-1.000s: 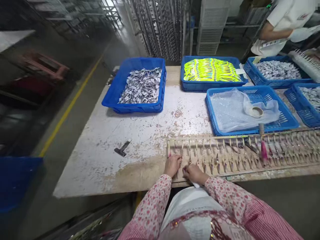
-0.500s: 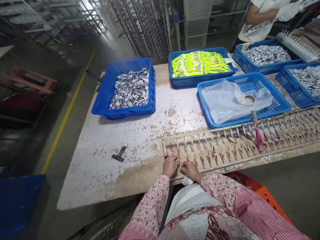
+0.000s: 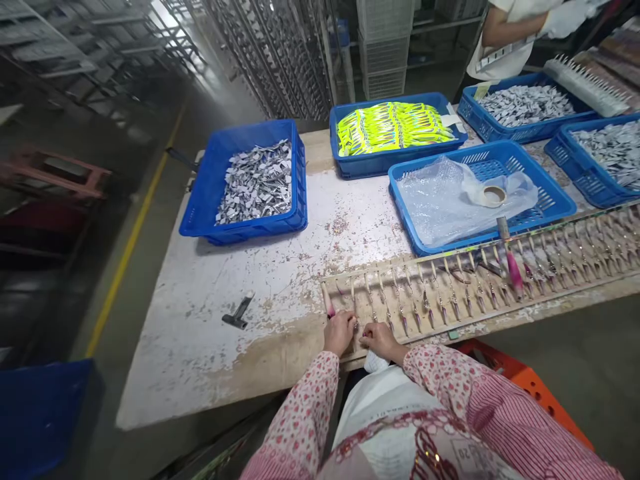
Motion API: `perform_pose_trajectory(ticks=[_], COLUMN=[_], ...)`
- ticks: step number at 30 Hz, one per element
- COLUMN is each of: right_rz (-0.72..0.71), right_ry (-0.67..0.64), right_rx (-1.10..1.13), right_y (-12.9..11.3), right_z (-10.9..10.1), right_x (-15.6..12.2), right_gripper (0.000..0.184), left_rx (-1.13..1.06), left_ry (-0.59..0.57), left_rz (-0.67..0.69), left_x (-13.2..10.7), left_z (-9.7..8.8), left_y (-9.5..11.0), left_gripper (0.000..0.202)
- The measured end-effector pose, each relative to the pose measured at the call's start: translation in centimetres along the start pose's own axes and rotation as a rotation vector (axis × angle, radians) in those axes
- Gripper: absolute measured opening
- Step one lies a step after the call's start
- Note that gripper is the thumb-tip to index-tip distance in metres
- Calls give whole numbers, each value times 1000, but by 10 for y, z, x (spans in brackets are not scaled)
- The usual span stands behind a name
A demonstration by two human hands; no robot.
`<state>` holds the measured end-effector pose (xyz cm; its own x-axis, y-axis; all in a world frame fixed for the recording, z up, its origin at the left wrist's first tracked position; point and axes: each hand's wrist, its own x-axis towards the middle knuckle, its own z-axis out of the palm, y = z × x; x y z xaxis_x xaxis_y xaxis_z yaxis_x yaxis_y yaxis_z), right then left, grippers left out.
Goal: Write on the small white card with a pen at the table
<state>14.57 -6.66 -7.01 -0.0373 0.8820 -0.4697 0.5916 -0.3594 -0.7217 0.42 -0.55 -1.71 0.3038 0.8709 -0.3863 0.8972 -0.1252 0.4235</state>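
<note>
Both my hands are at the left end of a long, shallow wooden frame [image 3: 430, 335] lying along the table's near edge. Slender pieces [image 3: 403, 323] with pale tops and dark purplish tips stand in a row across it. My left hand [image 3: 340, 332] is closed in a pinch at the lower end of one piece; its fingertips hide what they grip. Close to its right, my right hand [image 3: 380, 340] is also pinched, on something too small to make out. Just beyond my left hand is a pale stick with a pink end [image 3: 328, 300].
A black T-shaped tool [image 3: 239, 313] lies on the left. Behind stand a blue bin of metal pieces [image 3: 295, 217], a tray of yellow packets [image 3: 395, 127] and a blue basket [image 3: 550, 217] with plastic and tape. A pink-handled tool [image 3: 514, 273] rests on the frame. Across, a person wears white gloves [image 3: 563, 20].
The view has shifted slightly, moving the table and bins a little leftward. My hands stay pinched at nearly the same place on the frame.
</note>
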Motion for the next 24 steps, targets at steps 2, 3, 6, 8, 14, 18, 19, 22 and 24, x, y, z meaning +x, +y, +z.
perform_pose_trajectory(ticks=[2,3,6,8,14,18,19,22,24], right_rz=[19,30,51,41,3,-19,-28,-55,-64], right_ry=[24,34,46,39,5,-34,-48,-89,-114], right_rx=[7,9,11,13,6,-6,-10,-27,-42], right_y=[1,1,1,1,1,1,1,1,1], right_z=[2,3,5,5,2,0,-1,-4,-7], right_x=[1,2,3,3,2,4,4,7,9], right_gripper=[5,5,6,6,6,7,7,12,16], left_rx=[-4,-8,-17,-20,-45,-127,-168,-361,-545], left_ry=[-8,-16,-38,-47,-47,-16,-5,15,30], left_rz=[9,14,26,23,-17,-40,-45,-63,-111], left_x=[-1,-2,-4,-5,-9,-10,-9,-3,0], left_z=[-1,-1,-3,-4,-2,-1,-1,2,6], left_y=[1,2,4,5,7,7,6,4,2], left_gripper=[24,24,22,22,24,25,24,17,17])
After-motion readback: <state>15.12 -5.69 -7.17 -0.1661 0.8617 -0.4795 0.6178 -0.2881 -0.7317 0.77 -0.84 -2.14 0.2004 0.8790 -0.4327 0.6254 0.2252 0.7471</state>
